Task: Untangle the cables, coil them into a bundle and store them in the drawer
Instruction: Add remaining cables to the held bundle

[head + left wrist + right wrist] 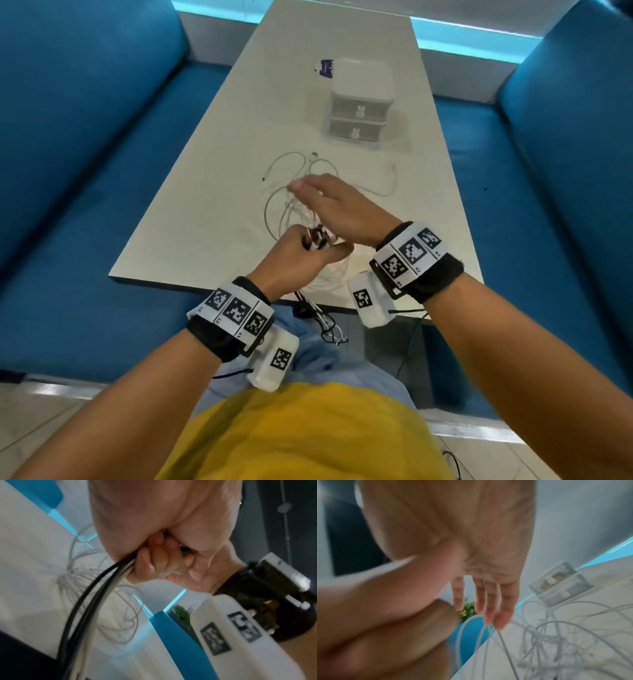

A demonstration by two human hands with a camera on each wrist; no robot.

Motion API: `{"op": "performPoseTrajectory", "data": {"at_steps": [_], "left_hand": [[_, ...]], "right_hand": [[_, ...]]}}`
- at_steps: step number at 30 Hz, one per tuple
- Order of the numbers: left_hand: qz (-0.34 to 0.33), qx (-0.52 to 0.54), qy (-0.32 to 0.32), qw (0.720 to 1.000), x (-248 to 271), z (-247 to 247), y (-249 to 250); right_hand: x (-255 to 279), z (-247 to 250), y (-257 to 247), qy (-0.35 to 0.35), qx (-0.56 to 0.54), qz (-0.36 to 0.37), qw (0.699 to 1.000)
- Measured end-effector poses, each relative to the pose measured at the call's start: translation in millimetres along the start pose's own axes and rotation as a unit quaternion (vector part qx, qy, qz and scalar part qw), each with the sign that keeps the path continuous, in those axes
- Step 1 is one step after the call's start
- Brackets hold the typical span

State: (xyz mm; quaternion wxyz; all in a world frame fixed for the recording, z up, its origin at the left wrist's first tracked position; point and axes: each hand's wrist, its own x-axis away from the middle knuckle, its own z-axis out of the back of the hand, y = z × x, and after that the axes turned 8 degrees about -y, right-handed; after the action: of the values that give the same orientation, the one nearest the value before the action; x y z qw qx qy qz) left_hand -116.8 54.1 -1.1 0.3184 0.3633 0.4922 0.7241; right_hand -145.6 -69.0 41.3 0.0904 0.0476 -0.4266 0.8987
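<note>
The tangle of white cables [301,192] lies on the pale table [212,192], in front of me and on the near side of the small drawer unit [359,109]. Its loops spread out toward the drawers, and one strand curves away to the right [390,185]. From the right wrist view the heap is a knot of thin white strands [547,639] with the drawer unit [559,584] just beyond it.

My left hand [298,257] is a fist near the table's front edge, curled round a gathered bunch of black and white cables [96,601]. The plug ends [318,238] stick up out of the top of my fist, and the rest of the bunch hangs down past the table edge toward my lap [325,325]. In the left wrist view my fingers [147,563] wrap tightly over those strands.

My right hand [335,205] hovers above the tangle with the fingers [489,601] straight and close together, palm down, gripping nothing. White strands pass just below the fingertips; whether they touch I cannot tell, the picture is blurred.

The drawer unit has two drawers, both pushed in, each with a small white rabbit-shaped knob [359,110]. Behind it lies a purple and white packet [323,68]. Blue sofas [85,137] stand on both sides of the table.
</note>
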Motion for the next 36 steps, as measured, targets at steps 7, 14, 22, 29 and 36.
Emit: {"op": "performPoseTrajectory", "data": {"at_steps": [7, 14, 22, 29, 36], "left_hand": [[0.041, 0.155, 0.065, 0.985, 9.1, 37.3, -24.7], [0.074, 0.281, 0.132, 0.948, 8.8, 46.6, -41.7], [0.080, 0.275, 0.136, 0.948, 9.6, 50.3, -50.3], [0.091, 0.262, 0.129, 0.952, 9.3, 48.2, -56.2], [0.090, 0.244, 0.133, 0.956, 7.0, 46.4, -56.1]], "right_hand": [[-46.8, 9.6, 37.7, -0.079, 0.175, -0.052, 0.980], [-68.7, 16.1, 36.3, -0.042, 0.159, -0.103, 0.981], [-81.3, 8.6, 27.1, -0.038, 0.162, -0.064, 0.984], [-53.9, 13.0, 41.8, -0.176, 0.244, -0.103, 0.948], [-40.0, -0.7, 63.0, -0.169, 0.277, -0.068, 0.944]]}}
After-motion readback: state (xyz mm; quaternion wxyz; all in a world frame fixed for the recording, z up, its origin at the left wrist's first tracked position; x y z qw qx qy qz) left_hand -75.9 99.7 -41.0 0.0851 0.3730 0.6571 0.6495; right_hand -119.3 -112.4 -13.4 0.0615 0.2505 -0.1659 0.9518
